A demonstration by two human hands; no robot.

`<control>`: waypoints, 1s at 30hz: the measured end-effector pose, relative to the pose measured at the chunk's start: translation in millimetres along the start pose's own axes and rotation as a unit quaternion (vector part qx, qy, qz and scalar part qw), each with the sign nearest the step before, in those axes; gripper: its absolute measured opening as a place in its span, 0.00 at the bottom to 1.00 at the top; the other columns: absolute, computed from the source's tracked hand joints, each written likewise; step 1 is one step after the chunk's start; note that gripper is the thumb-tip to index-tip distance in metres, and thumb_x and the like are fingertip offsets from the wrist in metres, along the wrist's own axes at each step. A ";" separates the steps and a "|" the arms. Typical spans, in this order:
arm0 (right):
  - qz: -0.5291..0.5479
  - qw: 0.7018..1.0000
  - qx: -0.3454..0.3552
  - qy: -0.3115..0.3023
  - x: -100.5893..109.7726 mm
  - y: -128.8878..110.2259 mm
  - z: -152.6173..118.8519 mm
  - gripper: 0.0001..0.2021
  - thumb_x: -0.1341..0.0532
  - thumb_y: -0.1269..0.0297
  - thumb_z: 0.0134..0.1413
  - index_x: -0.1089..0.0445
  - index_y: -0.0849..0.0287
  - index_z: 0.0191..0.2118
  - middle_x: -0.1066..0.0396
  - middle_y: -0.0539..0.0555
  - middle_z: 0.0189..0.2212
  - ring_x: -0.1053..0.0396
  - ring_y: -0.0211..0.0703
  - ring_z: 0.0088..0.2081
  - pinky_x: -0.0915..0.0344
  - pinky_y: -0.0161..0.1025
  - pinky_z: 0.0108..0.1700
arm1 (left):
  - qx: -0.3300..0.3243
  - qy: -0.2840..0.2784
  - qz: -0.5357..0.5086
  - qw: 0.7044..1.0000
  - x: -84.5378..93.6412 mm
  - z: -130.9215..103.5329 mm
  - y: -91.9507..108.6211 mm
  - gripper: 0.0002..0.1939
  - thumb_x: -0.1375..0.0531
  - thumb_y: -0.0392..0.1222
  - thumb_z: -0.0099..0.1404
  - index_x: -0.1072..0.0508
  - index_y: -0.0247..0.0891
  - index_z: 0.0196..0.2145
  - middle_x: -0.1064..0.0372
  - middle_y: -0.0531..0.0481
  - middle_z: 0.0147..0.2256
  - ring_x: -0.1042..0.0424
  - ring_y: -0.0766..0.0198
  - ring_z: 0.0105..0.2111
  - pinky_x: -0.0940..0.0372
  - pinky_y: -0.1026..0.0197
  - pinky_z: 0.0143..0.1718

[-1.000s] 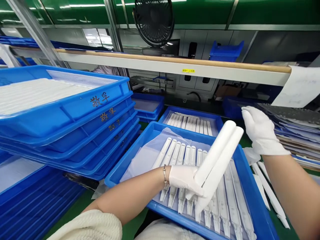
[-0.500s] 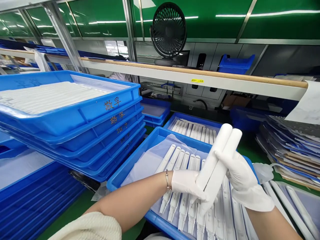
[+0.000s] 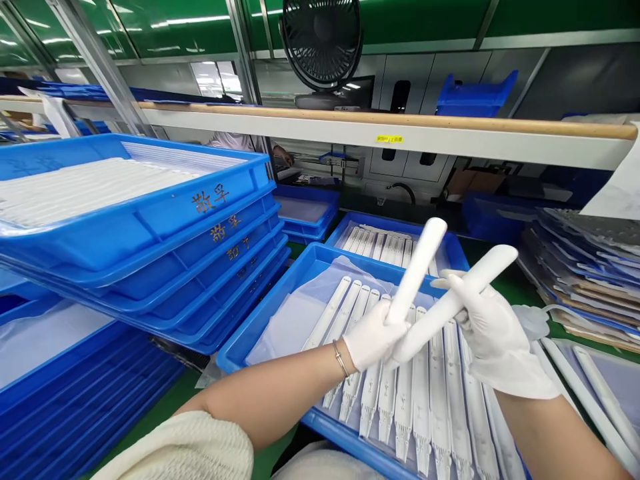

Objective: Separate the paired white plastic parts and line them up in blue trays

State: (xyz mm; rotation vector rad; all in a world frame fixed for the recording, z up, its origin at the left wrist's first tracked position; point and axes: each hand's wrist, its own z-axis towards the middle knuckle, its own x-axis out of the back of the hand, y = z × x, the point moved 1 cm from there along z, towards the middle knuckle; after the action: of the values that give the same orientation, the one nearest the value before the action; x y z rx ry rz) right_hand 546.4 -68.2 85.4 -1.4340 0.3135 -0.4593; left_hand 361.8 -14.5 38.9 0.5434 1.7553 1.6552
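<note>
In white gloves, both hands hold long white plastic pieces with rounded ends above a blue tray (image 3: 250, 333). My left hand (image 3: 375, 333) is closed around the lower part of one white plastic piece (image 3: 419, 267), which tilts up to the right. My right hand (image 3: 495, 330) grips the other white plastic piece (image 3: 457, 300) near its upper end, thumb on top. That second piece's lower end lies close by my left fingers; whether they touch it I cannot tell. Below, a row of similar white strips (image 3: 404, 413) with narrow toothed ends lies on translucent sheeting in the tray.
At left rises a stack of blue trays (image 3: 165, 233), its top one full of white strips. Another tray (image 3: 345, 223) of strips sits behind. A shelf rail (image 3: 310, 123) crosses above, bearing a black fan (image 3: 323, 40). Piled folders (image 3: 585, 267) stand at right.
The two white pieces, side by side before, are now apart, one in each hand. The right one has swung flatter, toward the right. The view has shifted slightly.
</note>
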 end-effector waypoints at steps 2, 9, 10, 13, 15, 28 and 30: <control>0.041 0.997 -0.048 0.037 -1.0 -4.1 0.2 0.19 0.27 0.47 0.50 0.22 0.54 0.42 0.26 0.52 0.33 0.43 0.33 0.23 0.39 0.34 0.22 | 0.039 0.062 -0.012 0.997 4.7 2.3 -0.7 0.09 0.34 0.38 0.61 0.27 0.35 0.40 0.30 0.51 0.34 0.31 0.66 0.33 0.33 0.62 0.38; 0.129 0.978 -0.152 -0.061 -6.0 5.2 9.6 0.23 0.22 0.47 0.41 0.22 0.57 0.39 0.32 0.50 0.26 0.46 0.32 0.21 0.42 0.32 0.19 | 0.141 0.003 -0.165 0.976 4.6 2.4 -13.4 0.19 0.30 0.37 0.61 0.30 0.36 0.47 0.30 0.50 0.36 0.27 0.67 0.34 0.28 0.59 0.41; 0.127 0.976 -0.161 -0.073 -6.5 7.5 9.7 0.22 0.23 0.47 0.42 0.23 0.57 0.38 0.35 0.49 0.24 0.46 0.32 0.22 0.41 0.32 0.20 | 0.138 -0.033 -0.168 0.975 2.8 1.6 -15.1 0.21 0.29 0.41 0.61 0.30 0.36 0.49 0.28 0.47 0.40 0.25 0.65 0.37 0.28 0.58 0.42; 0.121 0.972 -0.178 -0.094 -7.9 11.3 7.7 0.20 0.23 0.48 0.45 0.25 0.57 0.33 0.41 0.47 0.20 0.46 0.33 0.23 0.38 0.31 0.23 | 0.134 -0.122 -0.170 0.969 -1.6 -0.8 -20.2 0.30 0.26 0.50 0.58 0.29 0.37 0.53 0.28 0.44 0.45 0.24 0.58 0.46 0.28 0.55 0.45; 0.109 0.972 -0.181 -0.106 -9.1 11.0 5.3 0.19 0.24 0.48 0.46 0.27 0.58 0.31 0.41 0.47 0.21 0.45 0.33 0.24 0.37 0.31 0.24 | 0.150 -0.146 -0.177 0.962 -3.5 -1.7 -22.7 0.33 0.25 0.52 0.55 0.29 0.37 0.54 0.28 0.44 0.45 0.24 0.54 0.49 0.27 0.52 0.48; 0.063 0.977 -0.162 -0.126 -14.8 12.0 -1.4 0.20 0.25 0.47 0.48 0.29 0.56 0.33 0.38 0.49 0.26 0.41 0.36 0.28 0.35 0.32 0.28 | 0.163 -0.204 -0.021 0.965 -3.1 -3.3 -20.5 0.25 0.30 0.50 0.62 0.31 0.37 0.51 0.27 0.51 0.30 0.23 0.61 0.27 0.25 0.55 0.33; 0.072 0.975 -0.153 -0.144 -13.8 10.6 -1.8 0.19 0.25 0.48 0.49 0.28 0.56 0.33 0.37 0.49 0.26 0.41 0.35 0.27 0.35 0.31 0.29 | 0.153 -0.208 -0.014 0.966 -2.2 -4.4 -18.6 0.28 0.30 0.50 0.62 0.31 0.38 0.55 0.28 0.53 0.29 0.23 0.61 0.28 0.25 0.55 0.35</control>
State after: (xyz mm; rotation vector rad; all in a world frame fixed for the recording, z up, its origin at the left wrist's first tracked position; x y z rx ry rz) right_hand 534.8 -62.4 73.8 -1.7408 0.2585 -0.0804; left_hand 362.9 -21.3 20.9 0.9279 1.6920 1.1467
